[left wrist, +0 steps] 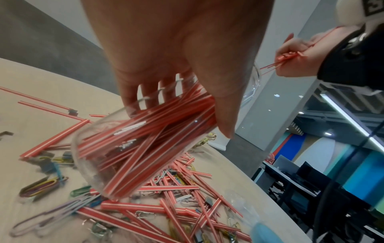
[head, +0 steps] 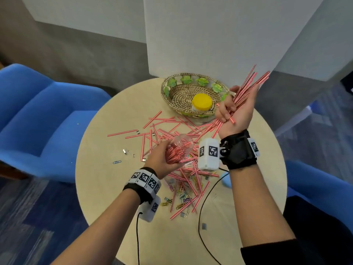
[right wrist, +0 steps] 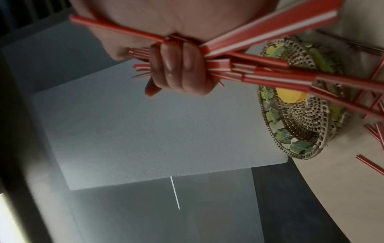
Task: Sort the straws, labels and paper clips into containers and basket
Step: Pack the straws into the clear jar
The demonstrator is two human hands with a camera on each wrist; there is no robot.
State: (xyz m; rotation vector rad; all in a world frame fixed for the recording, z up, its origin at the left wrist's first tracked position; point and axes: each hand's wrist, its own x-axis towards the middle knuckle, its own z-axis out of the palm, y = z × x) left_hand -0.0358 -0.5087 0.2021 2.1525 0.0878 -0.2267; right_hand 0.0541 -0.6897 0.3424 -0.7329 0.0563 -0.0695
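Left hand [head: 162, 159], low centre of the head view: wrapped around a clear jar [head: 178, 150], fingers curled on its wall, thumb along the side. Jar tilted with its mouth toward the right of the frame, already packed with red-and-white straws; held so, most likely, to offer the opening to the next bundle and to let the straws slide in along the wall.

Right hand [head: 236, 109], at right of centre in the same view: raised, palm up, fingers closed tight on a bundle of straws [head: 248, 87], tips fanned toward the upper right. Seen clearly in the right wrist view, fingers [right wrist: 178, 69] clenched around the middle of the bundle, ends uneven. Lifted and apart from the jar, probably to square the ends before insertion.

Remaining loose straws [head: 166, 131] scattered across the middle of the round table [head: 107, 188], mixed lower down with coloured paper clips [head: 183, 197] and small grey pieces, perhaps the labels, too small to say.

Woven basket [head: 183, 92] at upper centre, with a yellow-lidded container [head: 202, 103] inside it. Blue chairs [head: 38, 111] at left.

In the way: jar nearly full, so little room left; splayed straw ends likely to catch on the rim; wrist cable [head: 202, 203] lying over the table near the clips.
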